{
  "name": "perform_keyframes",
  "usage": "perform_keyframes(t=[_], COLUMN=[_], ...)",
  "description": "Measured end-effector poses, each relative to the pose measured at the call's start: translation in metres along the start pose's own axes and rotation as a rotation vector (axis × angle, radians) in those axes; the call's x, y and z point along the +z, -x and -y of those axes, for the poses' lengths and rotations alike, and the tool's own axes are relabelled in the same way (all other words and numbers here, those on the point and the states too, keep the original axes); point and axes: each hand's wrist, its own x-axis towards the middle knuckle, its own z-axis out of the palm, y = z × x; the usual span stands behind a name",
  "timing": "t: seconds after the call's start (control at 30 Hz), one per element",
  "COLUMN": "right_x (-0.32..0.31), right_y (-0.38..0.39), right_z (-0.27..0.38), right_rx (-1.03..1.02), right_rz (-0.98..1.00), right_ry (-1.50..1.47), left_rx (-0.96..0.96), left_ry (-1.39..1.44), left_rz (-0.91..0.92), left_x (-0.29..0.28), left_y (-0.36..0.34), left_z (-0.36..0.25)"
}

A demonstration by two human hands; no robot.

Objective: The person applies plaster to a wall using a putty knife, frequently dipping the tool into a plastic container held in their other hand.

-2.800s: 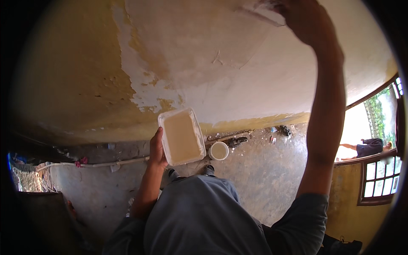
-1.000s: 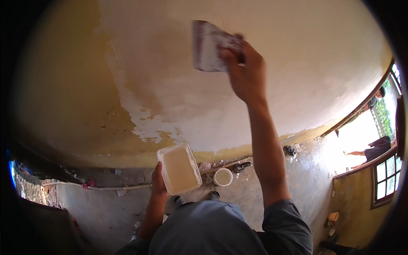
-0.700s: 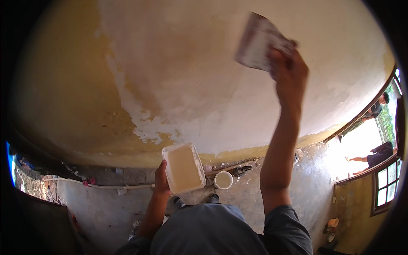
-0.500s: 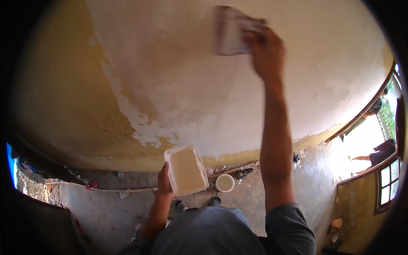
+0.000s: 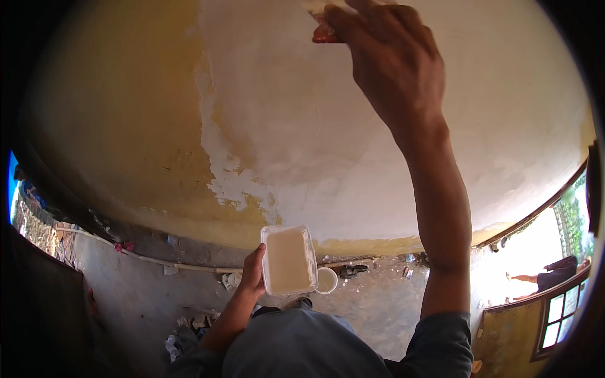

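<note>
My left hand (image 5: 254,271) is closed on the side of a white rectangular plastic tub (image 5: 265,258), with its thumb at the rim. A smooth layer of cream-coloured paste fills the tub's inside. High up in front of the wall, my right hand (image 5: 400,69) grips a flat putty spreader (image 5: 328,35). Only its reddish edge and a pale bit show past my fingers, and the top of the picture cuts off the rest. Whitish filler coats the wall (image 5: 302,138) from the middle to the right, with a ragged edge against bare yellow-brown paint (image 5: 120,126).
A round white bucket (image 5: 327,281) stands on the concrete floor (image 5: 372,312) beyond my feet. A pale pipe (image 5: 189,267) runs along the wall's foot amid debris. Crumpled litter (image 5: 183,334) lies at lower left. Outside the bright doorway at right is a person (image 5: 554,277).
My right hand has risen with the spreader, which now shows mostly edge-on. The tub and left hand sit slightly further right in view. The wall's coating border also appears further right.
</note>
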Motion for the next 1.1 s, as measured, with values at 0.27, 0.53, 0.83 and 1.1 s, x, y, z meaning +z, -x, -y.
perform_keyframes(t=[0.27, 0.53, 0.83, 1.1], right_x=[-0.007, -0.049, 0.031, -0.064], right_y=[0.243, 0.107, 0.128, 0.278], right_z=[0.141, 0.076, 0.100, 0.179], right_rx=[0.098, 0.298, 0.165, 0.200], right_rz=[0.414, 0.240, 0.224, 0.585], right_ry=[0.048, -0.243, 0.012, -0.356], left_rx=[-0.014, -0.030, 0.014, 0.060], left_ry=[0.045, 0.078, -0.005, -0.023], left_rz=[0.031, 0.010, 0.002, -0.059], left_x=[-0.004, -0.013, 0.011, -0.009], left_y=[0.000, 0.004, 0.013, 0.016], left_z=[-0.005, -0.013, -0.024, -0.019])
